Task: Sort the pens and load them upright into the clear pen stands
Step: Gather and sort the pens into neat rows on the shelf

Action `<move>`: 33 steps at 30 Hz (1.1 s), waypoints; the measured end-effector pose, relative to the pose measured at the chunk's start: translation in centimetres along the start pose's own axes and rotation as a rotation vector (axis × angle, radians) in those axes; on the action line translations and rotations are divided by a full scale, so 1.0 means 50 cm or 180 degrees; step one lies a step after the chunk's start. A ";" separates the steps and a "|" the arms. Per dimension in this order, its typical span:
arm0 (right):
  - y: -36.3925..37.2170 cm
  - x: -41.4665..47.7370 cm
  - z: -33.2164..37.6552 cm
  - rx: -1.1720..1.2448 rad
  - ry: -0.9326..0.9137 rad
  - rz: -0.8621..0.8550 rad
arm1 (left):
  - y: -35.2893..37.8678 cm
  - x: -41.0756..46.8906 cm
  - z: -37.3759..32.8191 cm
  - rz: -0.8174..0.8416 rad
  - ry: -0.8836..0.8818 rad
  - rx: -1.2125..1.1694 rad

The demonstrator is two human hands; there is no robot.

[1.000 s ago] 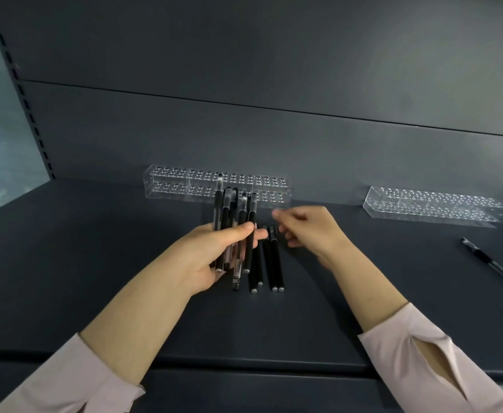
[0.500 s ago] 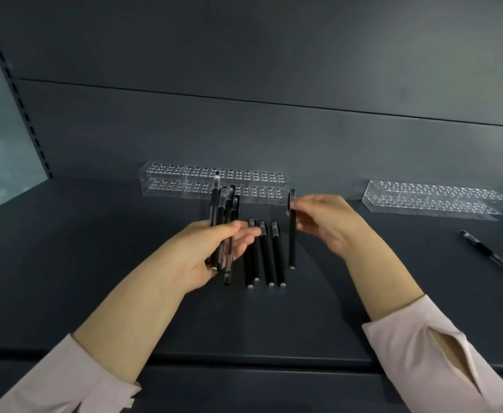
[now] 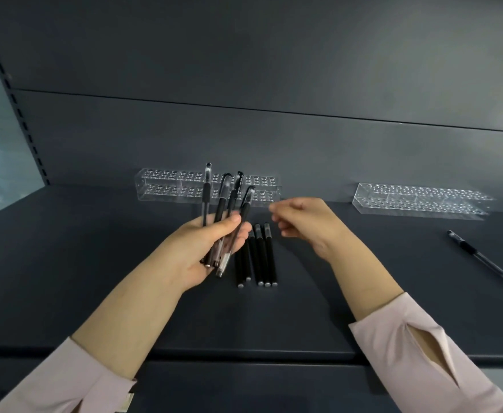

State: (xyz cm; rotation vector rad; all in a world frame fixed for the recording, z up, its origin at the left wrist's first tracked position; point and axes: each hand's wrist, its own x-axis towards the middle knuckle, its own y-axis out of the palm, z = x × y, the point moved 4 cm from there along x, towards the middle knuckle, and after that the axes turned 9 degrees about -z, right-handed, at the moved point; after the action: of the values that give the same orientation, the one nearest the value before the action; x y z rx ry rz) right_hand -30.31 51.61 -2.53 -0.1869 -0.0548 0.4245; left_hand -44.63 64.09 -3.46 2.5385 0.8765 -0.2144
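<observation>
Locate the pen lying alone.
Head view, far right: the slim black pen lies on the dark shelf, in front of the right clear plastic stand.

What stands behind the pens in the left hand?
The left clear pen stand, on the dark shelf. Its visible holes hold no pens; the held pens cover a middle stretch.

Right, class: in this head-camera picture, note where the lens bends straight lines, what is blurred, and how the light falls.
Head view: the wide lens tilts and bows the seam and the slotted upright; the right hand is slightly blurred; the left stand and right stand read only as bright specks and edges; light is soft, with faint shadows by the lying pens.
</observation>
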 end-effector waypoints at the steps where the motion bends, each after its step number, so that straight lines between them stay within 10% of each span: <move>1: -0.004 -0.008 0.012 0.0282 -0.0053 0.0156 | 0.008 -0.004 0.001 0.0024 0.0040 0.0009; 5: -0.037 -0.045 0.040 0.0949 -0.0204 0.0596 | 0.067 -0.022 0.021 0.0160 0.0251 0.0124; 16: -0.407 -0.030 -0.012 0.1721 -0.0013 -0.0360 | 0.361 -0.053 0.126 0.0577 0.0110 0.0261; 23: -0.719 0.014 -0.089 0.0583 0.0055 -0.1092 | 0.555 -0.059 0.226 0.0569 0.0011 0.0879; 33: -0.778 0.088 -0.178 -0.0539 0.0251 -0.0637 | 0.681 -0.032 0.298 0.0323 -0.0016 0.0587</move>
State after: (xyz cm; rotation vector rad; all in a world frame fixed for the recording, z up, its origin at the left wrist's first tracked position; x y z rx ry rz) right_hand -9.76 17.13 -3.76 -0.3615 -0.0314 0.2124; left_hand -24.92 32.59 -4.04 2.7433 0.7542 -0.2815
